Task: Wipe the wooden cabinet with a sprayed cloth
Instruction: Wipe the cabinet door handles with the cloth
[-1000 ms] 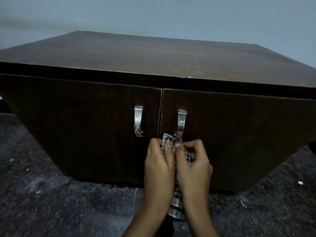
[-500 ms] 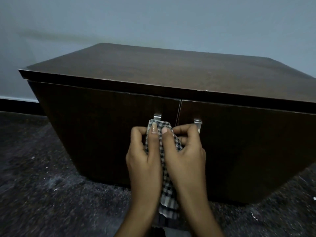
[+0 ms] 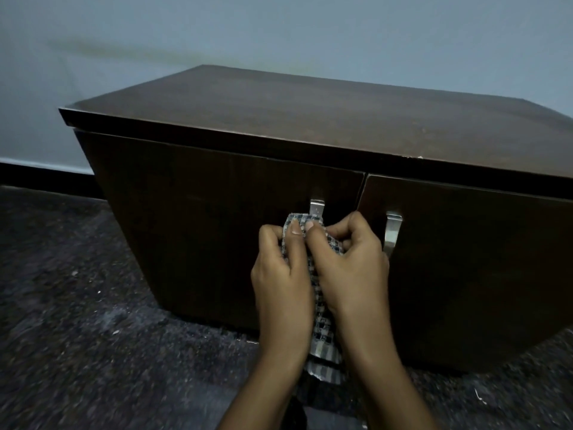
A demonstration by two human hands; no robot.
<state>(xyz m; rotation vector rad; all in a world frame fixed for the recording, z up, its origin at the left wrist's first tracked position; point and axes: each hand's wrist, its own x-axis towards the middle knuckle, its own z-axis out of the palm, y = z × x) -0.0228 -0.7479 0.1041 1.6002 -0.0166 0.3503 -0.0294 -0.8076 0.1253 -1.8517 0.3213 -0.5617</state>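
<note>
Single head-worn wide-angle view, looking forward and down from above the cabinet (image 3: 279, 125), close to its front. Facing the two doors and the wall (image 3: 279, 32) behind, with straight edges bowing toward the frame borders. Taking in both hands at lower centre and floor (image 3: 77, 321) at left. No second view sharing the scene.

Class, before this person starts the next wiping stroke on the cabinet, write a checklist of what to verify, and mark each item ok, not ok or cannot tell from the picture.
1. Cloth held firmly: left hand and right hand both grip the checked cloth. Ok.
2. Cloth sprayed or damp: cannot tell.
3. Cabinet doors shut: ok.
4. Cabinet top free of objects: ok.
5. Cloth folded into a flat pad: bunched, its tail hanging below the hands. Not ok.
6. Left door handle clear of the cloth: the cloth hides its lower part. Cannot tell.
</note>
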